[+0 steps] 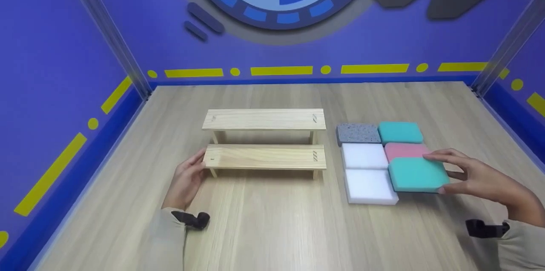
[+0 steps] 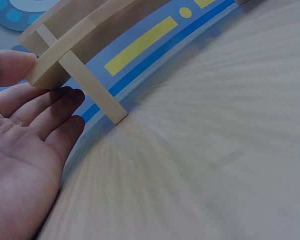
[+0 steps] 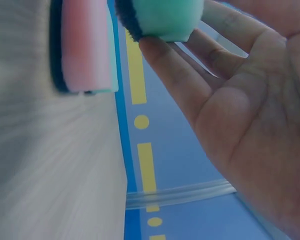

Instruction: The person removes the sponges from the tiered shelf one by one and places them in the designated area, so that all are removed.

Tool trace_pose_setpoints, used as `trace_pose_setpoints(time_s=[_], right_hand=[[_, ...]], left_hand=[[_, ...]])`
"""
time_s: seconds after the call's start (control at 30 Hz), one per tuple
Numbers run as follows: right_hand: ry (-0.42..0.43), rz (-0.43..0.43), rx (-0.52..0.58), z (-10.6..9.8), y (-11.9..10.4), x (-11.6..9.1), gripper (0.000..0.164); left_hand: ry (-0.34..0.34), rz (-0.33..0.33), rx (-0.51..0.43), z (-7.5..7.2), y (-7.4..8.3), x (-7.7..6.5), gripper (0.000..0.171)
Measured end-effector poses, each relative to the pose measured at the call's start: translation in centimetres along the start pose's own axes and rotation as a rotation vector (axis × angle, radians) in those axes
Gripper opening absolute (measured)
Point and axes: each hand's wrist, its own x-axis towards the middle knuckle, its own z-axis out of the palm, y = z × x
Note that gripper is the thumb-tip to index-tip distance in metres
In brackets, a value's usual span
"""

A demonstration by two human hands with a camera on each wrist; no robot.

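A teal sponge (image 1: 418, 174) with a dark scouring side is held by its right end in my right hand (image 1: 481, 179), between thumb and fingers. In the right wrist view this sponge (image 3: 167, 20) is off the table, higher than the pink sponge (image 3: 87, 47). My left hand (image 1: 187, 179) pinches the left end of the front small wooden bench (image 1: 264, 157). The left wrist view has the thumb at the plank's top and the fingers below, beside the bench leg (image 2: 92, 87). A second wooden bench (image 1: 264, 119) stands right behind it.
Right of the benches lie two white sponges (image 1: 365, 156), a grey speckled sponge (image 1: 358, 133) and another teal sponge (image 1: 400, 132), grouped with the partly covered pink one. Blue panels (image 1: 272, 56) with yellow marks wall the wooden table (image 1: 264, 224) at back and sides.
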Motion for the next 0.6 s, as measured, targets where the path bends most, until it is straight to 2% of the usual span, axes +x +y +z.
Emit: trace_pose_setpoints(time_s=[0.27,0.6], right_hand=[[-0.040,0.095,0.009,-0.2,0.9,-0.6,0.075],[-0.067,0.079,0.030,0.2,2.0,-0.8,0.071]], left_hand=[[0.000,0.006,0.000,0.0,0.0,-0.1,0.056],[-0.040,0.016,0.022,-0.2,0.0,0.0,0.057]])
